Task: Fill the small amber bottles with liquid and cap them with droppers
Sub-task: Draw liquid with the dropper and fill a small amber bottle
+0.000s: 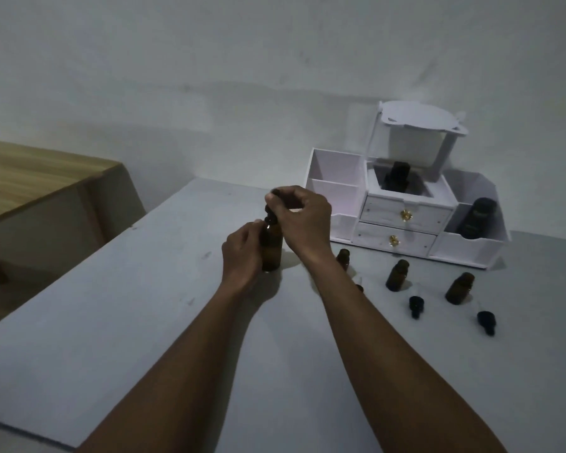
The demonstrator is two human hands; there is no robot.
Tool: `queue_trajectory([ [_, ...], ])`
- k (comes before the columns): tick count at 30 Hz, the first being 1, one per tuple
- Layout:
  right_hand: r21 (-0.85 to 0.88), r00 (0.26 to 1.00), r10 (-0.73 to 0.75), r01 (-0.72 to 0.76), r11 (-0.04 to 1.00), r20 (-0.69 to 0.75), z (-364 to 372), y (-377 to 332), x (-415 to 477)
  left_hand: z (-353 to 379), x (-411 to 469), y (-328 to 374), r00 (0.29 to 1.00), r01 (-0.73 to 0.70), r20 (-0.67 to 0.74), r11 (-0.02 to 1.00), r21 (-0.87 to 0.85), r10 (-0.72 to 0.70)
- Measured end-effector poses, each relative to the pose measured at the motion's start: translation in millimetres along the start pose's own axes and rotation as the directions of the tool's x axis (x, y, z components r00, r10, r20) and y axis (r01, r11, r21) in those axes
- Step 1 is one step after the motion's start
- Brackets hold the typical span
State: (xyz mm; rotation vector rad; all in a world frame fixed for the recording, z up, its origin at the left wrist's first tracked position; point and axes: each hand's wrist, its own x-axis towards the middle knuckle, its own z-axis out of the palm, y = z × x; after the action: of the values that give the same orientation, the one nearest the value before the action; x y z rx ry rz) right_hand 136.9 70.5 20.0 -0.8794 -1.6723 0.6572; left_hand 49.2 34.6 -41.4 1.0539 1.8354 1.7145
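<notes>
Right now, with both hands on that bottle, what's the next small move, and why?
Probably twist the dropper down tight: the right hand pinches its top, its collar sits at the neck of the amber bottle, which the left hand steadies upright on the table.

Dim, flat indoor light, soft shadows, grainy and slightly soft, wide-angle bending at edges
</notes>
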Motion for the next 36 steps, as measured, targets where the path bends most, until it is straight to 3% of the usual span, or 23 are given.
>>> queue_trajectory([
  [5, 0.113, 0.992, -0.083, 0.094, 0.989, -0.094, -10, -24, 9, 2, 1, -2, 1.0, 0.021, -0.005, 0.998, -0.06, -0.022],
  [8, 0.172, 0.984, -0.117, 0.139, 0.975, -0.131, -21, -38, 15, 2, -3, 7, 0.99, 0.024, -0.136, 0.998, -0.054, -0.032],
  [11, 0.201, 0.974, -0.14, 0.175, 0.964, -0.177, -39, -46, 20, -5, -15, 18, 0.932, -0.179, -0.325, 0.984, -0.023, 0.162],
  [13, 0.219, 0.973, -0.128, 0.17, 0.961, -0.193, -55, -45, 22, -8, -26, 22, 0.866, -0.363, -0.369, 0.932, 0.002, 0.338],
  [16, 0.22, 0.98, -0.082, 0.122, 0.968, -0.182, -81, -36, 25, 0, -46, 29, 0.808, -0.528, -0.315, 0.849, -0.013, 0.498],
  [18, 0.199, 0.982, -0.053, 0.089, 0.976, -0.179, -96, -28, 25, 12, -58, 32, 0.807, -0.573, -0.209, 0.818, -0.049, 0.552],
  [20, 0.184, 0.98, -0.023, 0.059, 0.981, -0.196, -112, -18, 25, 28, -68, 34, 0.86, -0.511, -0.054, 0.853, -0.106, 0.508],
  [24, 0.154, 0.98, 0.023, 0.008, 0.988, -0.198, -134, -3, 24, 55, -74, 39, 0.946, -0.211, 0.241, 0.976, -0.051, 0.217],
  [27, 0.151, 0.984, 0.028, -0.001, 0.989, -0.178, -140, 5, 25, 70, -69, 42, 0.959, 0.008, 0.283, 0.999, -0.038, 0.004],
  [31, 0.159, 0.987, 0.059, -0.035, 0.987, -0.149, -142, 16, 26, 83, -66, 41, 0.944, 0.147, 0.31, 0.984, -0.098, -0.11],
  [36, 0.149, 0.99, 0.071, -0.053, 0.987, -0.121, -141, 22, 28, 83, -61, 33, 0.918, 0.186, 0.364, 0.982, -0.039, -0.159],
])
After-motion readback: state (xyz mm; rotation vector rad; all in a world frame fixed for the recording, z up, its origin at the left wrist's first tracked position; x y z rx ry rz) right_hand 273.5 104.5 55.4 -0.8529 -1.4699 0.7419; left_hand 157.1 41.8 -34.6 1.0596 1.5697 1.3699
